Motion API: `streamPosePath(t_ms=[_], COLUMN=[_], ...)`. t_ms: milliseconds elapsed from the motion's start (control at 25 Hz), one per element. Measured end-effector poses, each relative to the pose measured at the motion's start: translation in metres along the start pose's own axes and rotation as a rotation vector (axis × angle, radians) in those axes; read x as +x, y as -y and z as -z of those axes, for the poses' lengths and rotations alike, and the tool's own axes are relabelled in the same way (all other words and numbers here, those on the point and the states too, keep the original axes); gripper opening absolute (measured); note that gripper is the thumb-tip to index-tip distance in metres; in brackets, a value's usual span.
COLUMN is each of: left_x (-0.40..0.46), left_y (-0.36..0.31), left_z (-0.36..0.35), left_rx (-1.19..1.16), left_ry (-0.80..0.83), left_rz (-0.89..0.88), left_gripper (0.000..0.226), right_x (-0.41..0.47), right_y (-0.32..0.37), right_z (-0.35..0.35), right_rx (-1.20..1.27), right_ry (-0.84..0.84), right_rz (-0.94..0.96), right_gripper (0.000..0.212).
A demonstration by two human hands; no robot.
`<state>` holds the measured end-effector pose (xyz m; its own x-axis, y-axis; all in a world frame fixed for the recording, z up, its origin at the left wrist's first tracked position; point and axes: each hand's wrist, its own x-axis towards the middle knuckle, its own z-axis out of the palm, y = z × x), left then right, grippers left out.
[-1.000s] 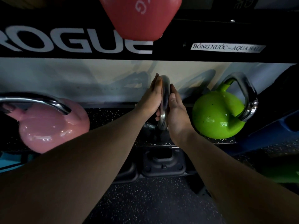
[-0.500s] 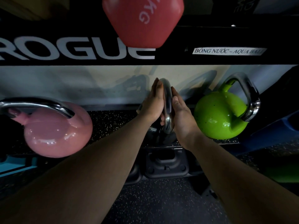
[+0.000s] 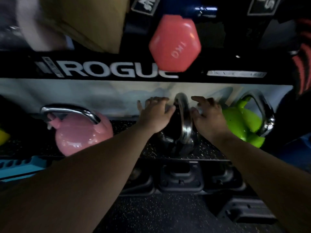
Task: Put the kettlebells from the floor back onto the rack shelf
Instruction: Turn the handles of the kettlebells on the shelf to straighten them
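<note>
A black kettlebell (image 3: 182, 132) with a chrome handle stands on the speckled rack shelf (image 3: 127, 125), between a pink kettlebell (image 3: 79, 133) on its left and a green kettlebell (image 3: 242, 123) on its right. My left hand (image 3: 155, 115) hovers just left of the chrome handle with fingers spread. On the other side of the handle, my right hand (image 3: 207, 117) is likewise spread. Neither hand grips the handle; whether the palms touch the black body I cannot tell.
A black beam lettered ROGUE (image 3: 117, 71) runs overhead, with a red hexagonal dumbbell end (image 3: 175, 44) sticking out above it. Black plastic feet (image 3: 180, 179) sit below the shelf edge. A turquoise object (image 3: 21, 167) lies lower left and a yellow one (image 3: 4, 137) at the far left.
Both hands were pressed flat on the chrome handle of the black kettlebell; now they have come off it and their fingers have spread. The view has tilted upward.
</note>
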<state>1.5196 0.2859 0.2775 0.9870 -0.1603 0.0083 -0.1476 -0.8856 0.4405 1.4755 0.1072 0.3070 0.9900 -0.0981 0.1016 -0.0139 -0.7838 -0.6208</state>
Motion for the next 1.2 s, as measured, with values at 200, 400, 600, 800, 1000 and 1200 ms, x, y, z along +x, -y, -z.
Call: streamPosePath(t_ms=[200, 400, 600, 800, 1000, 1200], left_x=[-0.021, -0.043, -0.072, -0.105, -0.080, -0.068], left_y=[0.063, 0.178, 0.276, 0.296, 0.283, 0.292], left_z=[0.052, 0.115, 0.156, 0.135, 0.121, 0.122], left_rx=[0.273, 0.291, 0.141, -0.483, -0.789, -0.805], left_ry=[-0.207, -0.347, -0.302, -0.183, -0.133, -0.153], left_rz=[-0.169, -0.022, 0.165, 0.419, 0.477, 0.439], left_gripper=[0.052, 0.048, 0.055, 0.086, 0.080, 0.074], right_x=[-0.002, -0.016, -0.018, -0.020, -0.033, -0.043], right_y=[0.078, 0.182, 0.257, 0.271, 0.278, 0.277], right_z=[-0.033, -0.121, -0.192, -0.227, -0.239, -0.234], right_rx=[-0.067, 0.041, 0.095, 0.130, 0.189, 0.372], right_ry=[0.052, 0.171, 0.205, 0.216, 0.099, 0.216], right_rz=[0.178, 0.152, 0.106, 0.002, -0.079, -0.097], right_gripper=[0.045, 0.045, 0.043, 0.037, 0.041, 0.023])
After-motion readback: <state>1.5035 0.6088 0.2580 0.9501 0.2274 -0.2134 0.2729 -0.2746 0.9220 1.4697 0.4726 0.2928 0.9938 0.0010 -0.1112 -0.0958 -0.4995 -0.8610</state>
